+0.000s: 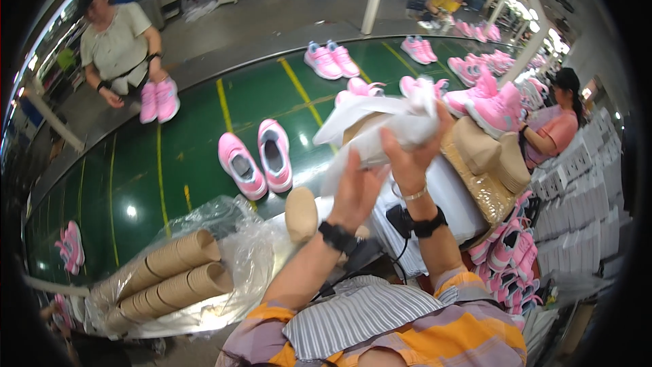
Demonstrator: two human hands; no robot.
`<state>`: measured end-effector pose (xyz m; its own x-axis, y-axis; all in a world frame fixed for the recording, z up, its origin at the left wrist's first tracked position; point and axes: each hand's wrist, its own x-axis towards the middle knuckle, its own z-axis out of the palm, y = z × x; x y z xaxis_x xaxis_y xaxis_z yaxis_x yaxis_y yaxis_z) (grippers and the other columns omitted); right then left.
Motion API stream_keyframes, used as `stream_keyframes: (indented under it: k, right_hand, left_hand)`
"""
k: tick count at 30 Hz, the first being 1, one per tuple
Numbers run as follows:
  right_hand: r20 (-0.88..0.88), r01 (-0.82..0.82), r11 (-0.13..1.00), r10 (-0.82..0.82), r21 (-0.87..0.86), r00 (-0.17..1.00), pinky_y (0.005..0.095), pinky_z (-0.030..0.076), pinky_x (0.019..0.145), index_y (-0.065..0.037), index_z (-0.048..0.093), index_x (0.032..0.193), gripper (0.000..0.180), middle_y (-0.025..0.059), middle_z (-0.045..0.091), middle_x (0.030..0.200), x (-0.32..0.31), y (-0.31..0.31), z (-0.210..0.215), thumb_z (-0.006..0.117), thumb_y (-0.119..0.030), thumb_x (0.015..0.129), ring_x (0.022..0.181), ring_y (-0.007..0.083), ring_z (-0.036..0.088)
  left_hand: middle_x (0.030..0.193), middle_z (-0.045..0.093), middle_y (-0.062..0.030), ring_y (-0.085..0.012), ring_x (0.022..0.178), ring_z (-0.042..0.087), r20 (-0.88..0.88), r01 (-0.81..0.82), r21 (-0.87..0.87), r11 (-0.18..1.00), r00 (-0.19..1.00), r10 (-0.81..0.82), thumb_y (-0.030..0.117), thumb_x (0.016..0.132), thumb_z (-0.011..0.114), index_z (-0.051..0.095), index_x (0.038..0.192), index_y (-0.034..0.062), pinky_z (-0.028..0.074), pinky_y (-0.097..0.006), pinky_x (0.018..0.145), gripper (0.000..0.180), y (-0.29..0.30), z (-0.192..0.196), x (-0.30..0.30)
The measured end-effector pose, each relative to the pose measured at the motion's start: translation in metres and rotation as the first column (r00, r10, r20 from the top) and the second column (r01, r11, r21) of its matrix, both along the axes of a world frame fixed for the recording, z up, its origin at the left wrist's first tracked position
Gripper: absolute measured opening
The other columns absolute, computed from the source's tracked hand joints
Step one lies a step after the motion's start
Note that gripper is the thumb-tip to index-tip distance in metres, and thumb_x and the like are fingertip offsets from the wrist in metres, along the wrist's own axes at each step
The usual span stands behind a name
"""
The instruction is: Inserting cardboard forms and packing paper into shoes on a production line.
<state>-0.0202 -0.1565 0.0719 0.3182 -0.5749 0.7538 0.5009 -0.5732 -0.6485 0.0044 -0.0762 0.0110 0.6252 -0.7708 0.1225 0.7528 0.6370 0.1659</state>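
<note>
In front of me, white tissue paper (407,126) is raised over the belt's near edge, bunched around a tan moulded paper shoe insert (362,127) that shows only in part. My right hand (415,160) grips the bundle from its right side, fingers closed on the paper. Lower and to the left, my left hand (356,194) is closed on the hanging part of the paper; some of its fingers are hidden behind it. Nearest to the left hand stands a single tan insert (301,214). A stack of white paper sheets (438,207) lies below the right hand.
On the green conveyor belt (197,170) sits a pair of pink sneakers (255,160), with more farther off. Nested inserts (173,278) fill a plastic bag at left. A taped carton (479,183) holds inserts at right. Co-workers stand at far left (122,47) and right (553,122).
</note>
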Motion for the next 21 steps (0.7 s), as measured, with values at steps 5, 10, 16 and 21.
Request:
stream_keyframes:
  k: [5,10,16,21]
  right_hand:
    - [0.124,0.212,0.968,-0.229,0.130,0.966,0.0338,0.044,0.092,0.000,0.026,0.133,0.082,0.0146,0.045,0.121,-0.005,0.030,-0.007,0.074,-0.008,0.067,0.110,0.0222,0.048]
    - [0.196,0.090,0.983,-0.120,0.159,0.973,0.0341,0.049,0.085,-0.002,0.035,0.128,0.062,0.0120,0.050,0.117,0.000,0.037,-0.007,0.065,0.000,0.075,0.101,0.0212,0.054]
    - [0.072,0.157,0.987,-0.154,-0.038,0.985,0.0374,0.045,0.090,0.000,0.038,0.124,0.064,0.0140,0.049,0.116,0.022,0.030,-0.010,0.074,-0.012,0.073,0.101,0.0235,0.055]
    - [-0.229,-0.017,0.938,-0.067,-0.346,0.971,0.0288,0.042,0.057,-0.001,0.058,0.077,0.014,0.0073,0.054,0.075,0.049,0.017,0.014,0.068,-0.001,0.068,0.064,0.0187,0.054]
  left_hand:
    - [0.096,0.063,-0.0129,-0.0225,0.089,0.060,0.004,0.066,0.087,0.994,0.998,-0.066,0.002,0.075,0.058,0.058,0.101,-0.0054,0.044,-0.033,0.087,0.028,0.023,0.004,0.050]
    - [0.099,0.062,-0.0111,-0.0232,0.091,0.060,0.005,-0.161,0.120,0.980,0.987,0.162,-0.004,0.075,0.056,0.059,0.102,-0.0027,0.047,-0.034,0.083,0.027,0.018,0.003,0.058]
    - [0.081,0.062,-0.0062,-0.0141,0.068,0.060,0.549,-0.500,0.531,0.684,0.818,0.173,0.005,0.084,0.047,0.062,0.088,0.0020,0.048,-0.030,0.060,0.016,0.034,0.015,0.084]
    - [0.106,0.057,-0.0095,-0.0134,0.090,0.057,0.577,-0.320,0.493,0.809,0.817,-0.028,0.019,0.092,0.049,0.046,0.118,0.0009,0.047,-0.027,0.076,0.032,0.064,0.013,0.080]
